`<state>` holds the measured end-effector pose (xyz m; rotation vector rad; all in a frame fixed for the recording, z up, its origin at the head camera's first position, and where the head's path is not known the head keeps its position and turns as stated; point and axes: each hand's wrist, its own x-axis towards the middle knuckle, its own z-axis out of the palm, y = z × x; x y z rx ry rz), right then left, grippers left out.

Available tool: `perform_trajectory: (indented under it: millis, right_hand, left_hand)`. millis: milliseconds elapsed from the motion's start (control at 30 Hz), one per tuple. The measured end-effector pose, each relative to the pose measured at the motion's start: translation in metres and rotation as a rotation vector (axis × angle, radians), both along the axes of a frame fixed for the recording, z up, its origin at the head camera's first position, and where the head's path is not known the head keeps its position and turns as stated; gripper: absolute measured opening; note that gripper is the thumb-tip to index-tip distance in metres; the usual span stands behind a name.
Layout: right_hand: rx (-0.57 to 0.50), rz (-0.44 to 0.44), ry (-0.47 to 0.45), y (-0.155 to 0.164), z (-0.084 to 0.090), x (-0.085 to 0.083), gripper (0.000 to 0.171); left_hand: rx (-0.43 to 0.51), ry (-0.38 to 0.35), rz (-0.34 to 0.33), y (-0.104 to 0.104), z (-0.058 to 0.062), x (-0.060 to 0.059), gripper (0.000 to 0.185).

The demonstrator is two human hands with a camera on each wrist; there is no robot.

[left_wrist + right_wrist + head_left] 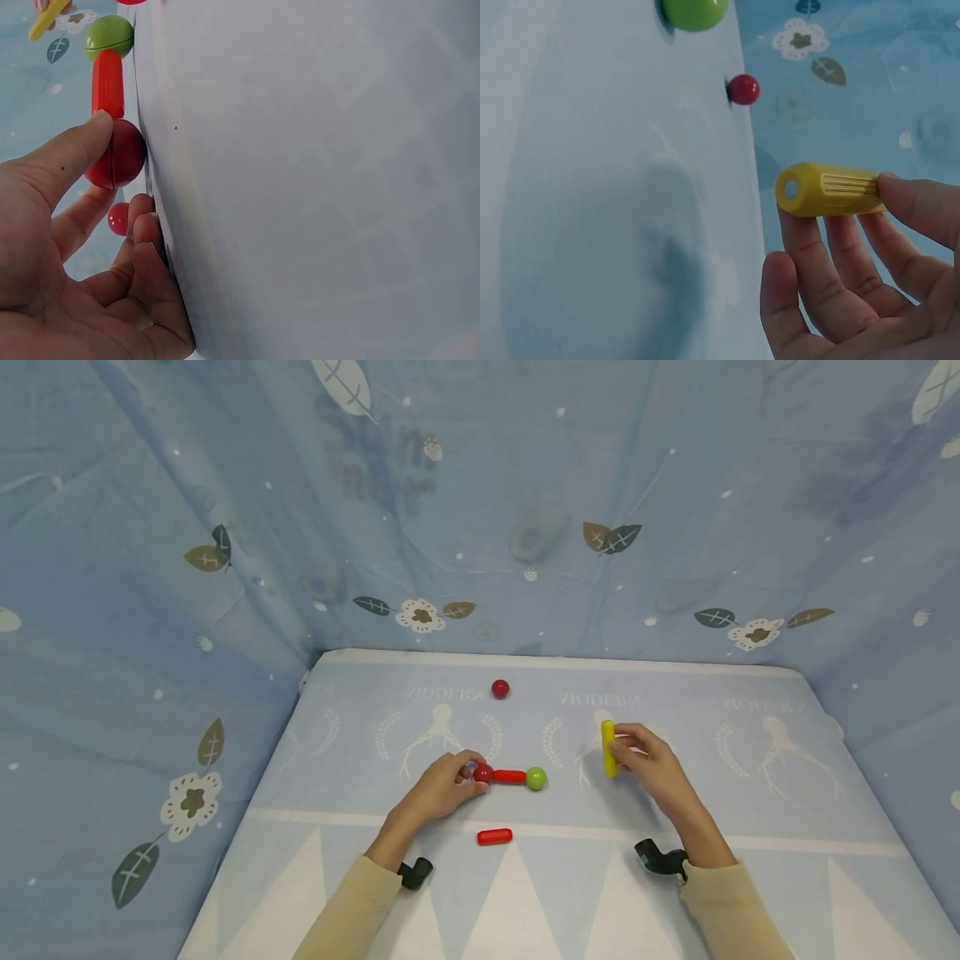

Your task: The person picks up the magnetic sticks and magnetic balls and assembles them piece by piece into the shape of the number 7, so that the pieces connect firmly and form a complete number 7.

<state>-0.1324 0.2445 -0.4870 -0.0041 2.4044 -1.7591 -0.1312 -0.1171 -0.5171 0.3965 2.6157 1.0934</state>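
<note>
On the pale blue table [750, 793] lies a short chain: a red ball [483, 772], a red rod [510, 776] and a green ball [536, 778]. My left hand [471, 774] pinches the red ball [116, 154] at the chain's left end, thumb [71, 150] on it; the red rod [108, 82] and green ball [109, 36] run on from it. My right hand [618, 747] holds a yellow rod [608, 748] just above the table, right of the green ball. In the right wrist view the yellow rod [829, 190] lies across the fingertips [911, 206].
A loose red rod [494, 837] lies near the front, below the chain. A loose red ball [500, 688] sits farther back toward the curtain. Blue leaf-patterned cloth [150, 610] walls the table at the back and both sides.
</note>
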Motion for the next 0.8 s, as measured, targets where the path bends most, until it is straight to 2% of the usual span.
perform_trajectory:
  millis: [233,800]
  right_hand:
    - [-0.113,0.012,-0.021,-0.014,-0.003,0.004,0.039]
    - [-0.194,-0.016,-0.073,-0.036,-0.019,0.016,0.04]
  left_hand:
    - [-0.004,0.001,0.002,0.0,-0.001,0.0,0.033]
    - [-0.001,0.006,-0.005,0.0,0.001,0.001,0.033]
